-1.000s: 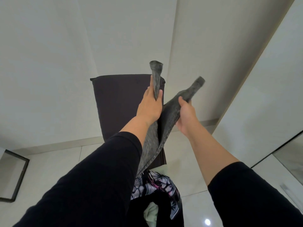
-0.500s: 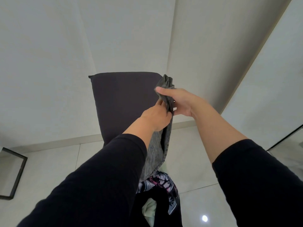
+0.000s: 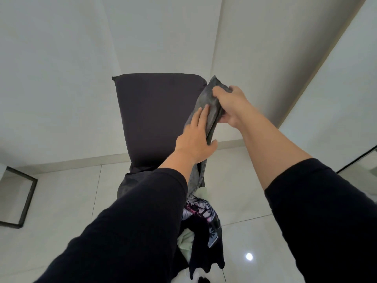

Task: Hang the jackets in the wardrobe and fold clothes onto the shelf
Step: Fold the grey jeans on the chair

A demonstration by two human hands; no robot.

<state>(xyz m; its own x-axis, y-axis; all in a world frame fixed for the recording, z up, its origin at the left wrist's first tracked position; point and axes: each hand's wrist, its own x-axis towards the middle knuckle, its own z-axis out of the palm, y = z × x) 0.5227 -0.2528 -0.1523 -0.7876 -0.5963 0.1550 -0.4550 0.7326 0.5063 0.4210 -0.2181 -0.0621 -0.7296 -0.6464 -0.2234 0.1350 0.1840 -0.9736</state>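
Note:
A grey garment (image 3: 210,107) hangs folded lengthwise in front of me at chest height. My right hand (image 3: 230,106) grips its top end, fingers curled round the fabric. My left hand (image 3: 195,137) lies flat against the garment's left side with straight fingers, thumb under its lower edge. The garment's lower part (image 3: 196,176) drops behind my left sleeve. Below it a heap of clothes (image 3: 202,223), with a floral print piece, a black piece and a pale green piece, lies on the chair seat.
A dark padded chair (image 3: 155,119) stands straight ahead against the white wall. A black-framed mirror (image 3: 16,197) leans at the left. White wardrobe panels (image 3: 334,94) rise at the right. The floor is glossy pale tile (image 3: 67,201).
The two raised ends of the garment were brought together into my right hand. My left hand let go of its end, opened and slid down flat along the fabric.

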